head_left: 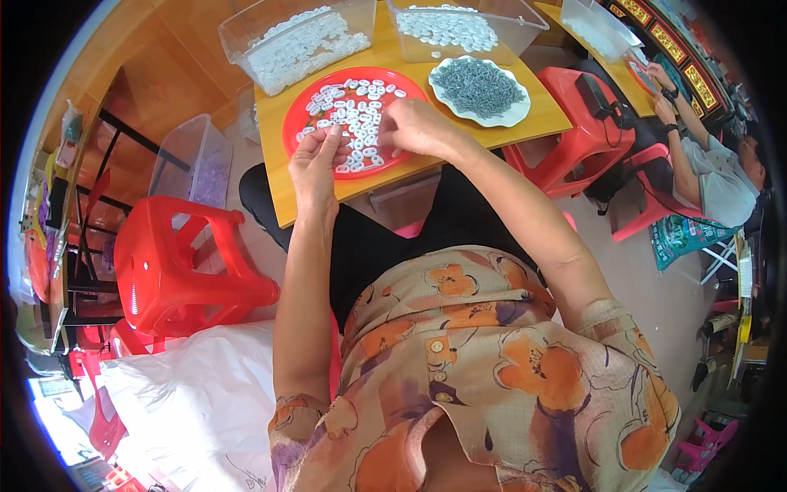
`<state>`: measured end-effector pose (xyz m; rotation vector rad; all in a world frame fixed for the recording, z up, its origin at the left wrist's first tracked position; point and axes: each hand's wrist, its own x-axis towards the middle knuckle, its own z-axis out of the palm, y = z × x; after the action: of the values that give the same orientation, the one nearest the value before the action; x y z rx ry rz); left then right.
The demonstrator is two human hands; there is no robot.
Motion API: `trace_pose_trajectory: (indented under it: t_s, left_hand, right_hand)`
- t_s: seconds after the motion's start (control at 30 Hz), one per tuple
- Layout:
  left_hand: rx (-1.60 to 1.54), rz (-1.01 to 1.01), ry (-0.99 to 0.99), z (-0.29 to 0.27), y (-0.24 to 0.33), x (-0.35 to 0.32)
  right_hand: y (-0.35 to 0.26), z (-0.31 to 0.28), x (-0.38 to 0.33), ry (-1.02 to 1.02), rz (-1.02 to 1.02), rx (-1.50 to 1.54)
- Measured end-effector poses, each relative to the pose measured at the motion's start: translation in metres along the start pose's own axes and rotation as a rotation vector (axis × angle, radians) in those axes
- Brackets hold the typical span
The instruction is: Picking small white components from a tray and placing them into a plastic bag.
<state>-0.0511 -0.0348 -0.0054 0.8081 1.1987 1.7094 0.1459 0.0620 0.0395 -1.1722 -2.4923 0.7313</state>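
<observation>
A round red tray (297, 96) on the wooden table holds many small white oval pieces (358, 117) with holes, loosely spread. My left hand (314, 169) is over the tray's near left edge, thumb and forefinger pinched at a white oval piece. Over the tray's right side is my right hand (416, 129), its fingers curled downward and closed. Whatever lies between those fingertips is too small to make out. Right of the tray stands a white scalloped plate (518, 112) heaped with small grey screw-like parts (479, 86).
Two clear plastic bins (299, 45) (459, 33) of white pieces stand at the table's (393, 190) far side. Red plastic stools (184, 262) (574, 135) flank me. Another person (713, 176) works at a table on the right. A white sack (197, 394) lies at lower left.
</observation>
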Motion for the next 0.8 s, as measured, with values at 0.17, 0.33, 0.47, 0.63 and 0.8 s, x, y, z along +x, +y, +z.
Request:
trace_pose_trajectory:
  t_s: [0.17, 0.33, 0.47, 0.63, 0.8]
  left_hand:
    - [0.015, 0.005, -0.014, 0.001, 0.001, 0.000]
    - [0.011, 0.011, -0.009, 0.000, 0.000, 0.000]
    - [0.009, 0.008, -0.007, 0.001, 0.001, 0.000]
    - [0.025, 0.007, -0.009, 0.003, 0.003, -0.001]
    - [0.040, 0.002, -0.009, 0.002, 0.003, -0.002]
  right_hand:
    - [0.012, -0.007, 0.003, 0.094, -0.031, 0.013]
    - [0.002, -0.010, -0.001, 0.084, -0.020, -0.181]
    - [-0.004, -0.005, -0.003, 0.044, 0.059, -0.254]
    - [-0.008, 0.000, -0.004, 0.028, 0.050, -0.354]
    - [-0.009, 0.005, -0.003, -0.007, 0.027, -0.388]
